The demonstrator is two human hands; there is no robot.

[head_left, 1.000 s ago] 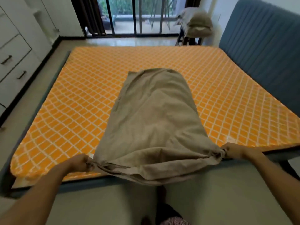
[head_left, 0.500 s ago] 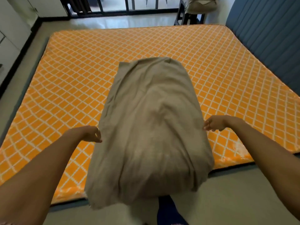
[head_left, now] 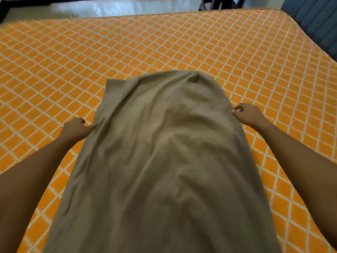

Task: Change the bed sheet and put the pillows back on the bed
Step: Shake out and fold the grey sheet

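Khaki-grey cloth, the folded bed sheet (head_left: 164, 161), lay lengthwise down the middle of the orange, white-latticed mattress (head_left: 182, 42), its far end rumpled and its near end running out of the bottom of the view. The left hand (head_left: 76, 129) touched the sheet's left edge with a finger stretched toward it, while the right hand (head_left: 246, 114) sat at the right edge with fingers curled, though whether it actually pinched the cloth could not be told. A dark blue headboard (head_left: 317, 19) stood at the far right corner.

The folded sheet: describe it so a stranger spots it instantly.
Find the orange mattress with its white diamond grid. Down its middle lies the folded sheet, between the left hand and right hand. It alone is plain, wrinkled khaki.
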